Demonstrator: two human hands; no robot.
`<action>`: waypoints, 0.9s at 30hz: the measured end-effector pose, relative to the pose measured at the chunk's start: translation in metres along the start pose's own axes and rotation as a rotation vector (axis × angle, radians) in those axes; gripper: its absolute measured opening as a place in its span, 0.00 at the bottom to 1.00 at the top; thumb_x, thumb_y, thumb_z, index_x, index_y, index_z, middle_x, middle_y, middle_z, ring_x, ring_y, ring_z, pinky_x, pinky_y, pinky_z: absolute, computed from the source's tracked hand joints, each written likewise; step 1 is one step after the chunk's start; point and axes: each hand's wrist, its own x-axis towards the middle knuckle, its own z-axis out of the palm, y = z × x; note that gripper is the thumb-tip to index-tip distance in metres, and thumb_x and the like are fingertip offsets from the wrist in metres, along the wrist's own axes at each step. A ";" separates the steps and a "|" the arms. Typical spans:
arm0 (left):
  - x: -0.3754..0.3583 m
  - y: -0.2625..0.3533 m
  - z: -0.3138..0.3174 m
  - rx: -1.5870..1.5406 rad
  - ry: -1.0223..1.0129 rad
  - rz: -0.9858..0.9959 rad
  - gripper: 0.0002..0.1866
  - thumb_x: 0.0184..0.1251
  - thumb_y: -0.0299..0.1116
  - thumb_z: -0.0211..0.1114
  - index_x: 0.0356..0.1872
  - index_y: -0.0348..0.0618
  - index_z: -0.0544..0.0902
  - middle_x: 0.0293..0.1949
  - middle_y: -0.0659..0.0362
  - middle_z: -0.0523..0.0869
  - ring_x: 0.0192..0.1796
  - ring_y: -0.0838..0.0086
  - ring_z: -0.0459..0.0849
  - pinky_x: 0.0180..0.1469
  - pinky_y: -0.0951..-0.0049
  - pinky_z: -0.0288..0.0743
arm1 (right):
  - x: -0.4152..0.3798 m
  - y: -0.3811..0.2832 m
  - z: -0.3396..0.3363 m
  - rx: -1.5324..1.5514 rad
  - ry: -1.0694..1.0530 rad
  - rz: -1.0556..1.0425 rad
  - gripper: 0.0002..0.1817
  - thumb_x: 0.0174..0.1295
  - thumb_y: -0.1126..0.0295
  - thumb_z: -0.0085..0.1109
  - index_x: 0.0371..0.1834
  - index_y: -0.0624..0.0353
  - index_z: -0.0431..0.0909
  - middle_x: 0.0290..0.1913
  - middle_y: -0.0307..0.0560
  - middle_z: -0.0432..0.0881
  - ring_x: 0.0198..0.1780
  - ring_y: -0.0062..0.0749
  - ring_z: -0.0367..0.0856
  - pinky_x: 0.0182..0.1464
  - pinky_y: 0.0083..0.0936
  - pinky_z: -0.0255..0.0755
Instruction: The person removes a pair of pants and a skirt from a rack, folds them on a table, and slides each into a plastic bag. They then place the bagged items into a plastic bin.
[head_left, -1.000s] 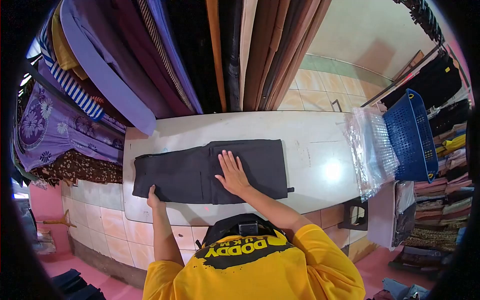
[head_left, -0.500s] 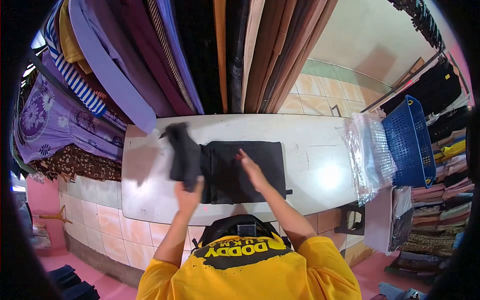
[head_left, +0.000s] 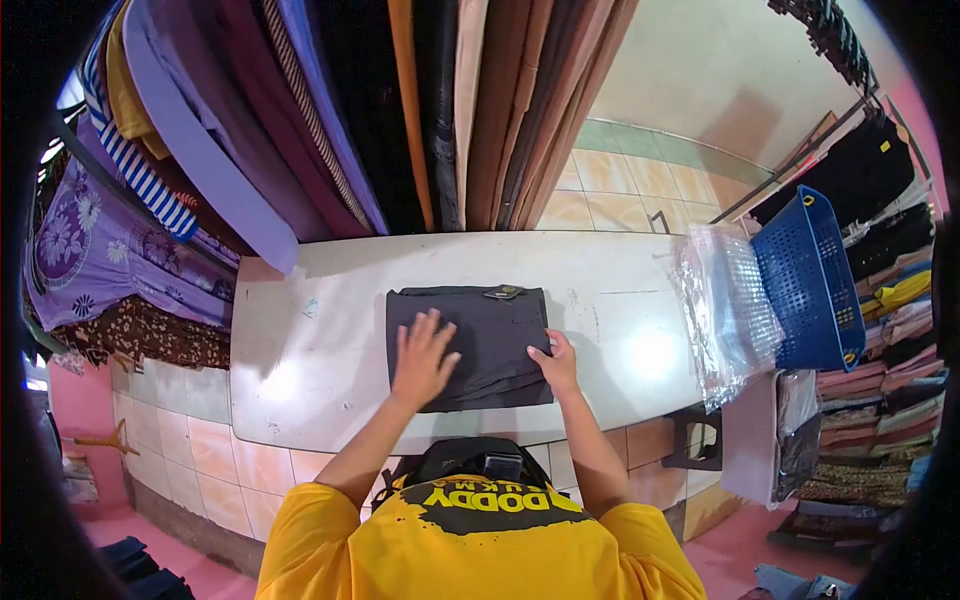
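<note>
A dark grey garment [head_left: 490, 350], folded into a rough rectangle, lies on the white table [head_left: 330, 350] in front of me. A small label [head_left: 503, 292] shows at its far edge. My left hand [head_left: 424, 362] rests flat on the left part of the cloth with its fingers spread. At the right edge of the bundle, my right hand [head_left: 558, 362] has its thumb on top and its other fingers curled by the side, pinching the edge. The fingertips of that hand are partly hidden.
Hanging clothes [head_left: 330, 120] line the table's far side. Clear plastic bags [head_left: 725, 310] lie at the right end, against a blue perforated basket [head_left: 808, 285]. Stacked folded clothes [head_left: 880, 400] stand farther right. A dark stool [head_left: 692, 440] is under the right front edge.
The left section, lifted by my left hand before, is now folded over onto the rest. My left hand moved right onto the cloth; my right hand moved from its top to the right edge.
</note>
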 end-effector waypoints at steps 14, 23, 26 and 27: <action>0.042 -0.086 0.028 0.018 0.131 -0.083 0.24 0.61 0.40 0.56 0.60 0.56 0.65 0.56 0.54 0.64 0.55 0.55 0.64 0.58 0.55 0.58 | -0.085 0.026 -0.024 -1.245 -0.256 -0.795 0.23 0.51 0.68 0.53 0.54 0.49 0.70 0.53 0.44 0.70 0.51 0.42 0.68 0.52 0.39 0.62; 0.043 -0.032 0.058 -0.295 -0.017 -0.300 0.26 0.52 0.48 0.64 0.50 0.46 0.74 0.42 0.48 0.72 0.46 0.55 0.73 0.49 0.62 0.69 | 0.001 0.018 -0.122 -1.322 0.100 -0.766 0.19 0.50 0.74 0.50 0.48 0.49 0.76 0.52 0.34 0.75 0.53 0.42 0.70 0.49 0.39 0.64; 0.035 0.016 0.084 -0.311 -0.064 -0.326 0.30 0.46 0.51 0.68 0.46 0.38 0.75 0.39 0.47 0.79 0.44 0.55 0.77 0.48 0.64 0.71 | 0.027 0.009 -0.166 -1.256 0.128 -0.658 0.24 0.46 0.81 0.50 0.50 0.54 0.74 0.54 0.41 0.74 0.58 0.48 0.66 0.52 0.41 0.63; 0.032 0.035 0.088 -0.358 -0.033 -0.308 0.30 0.46 0.50 0.69 0.44 0.36 0.75 0.37 0.45 0.80 0.42 0.56 0.79 0.46 0.64 0.72 | 0.027 0.007 -0.168 -1.250 0.151 -0.654 0.24 0.46 0.81 0.50 0.50 0.54 0.74 0.54 0.41 0.74 0.58 0.48 0.66 0.52 0.41 0.63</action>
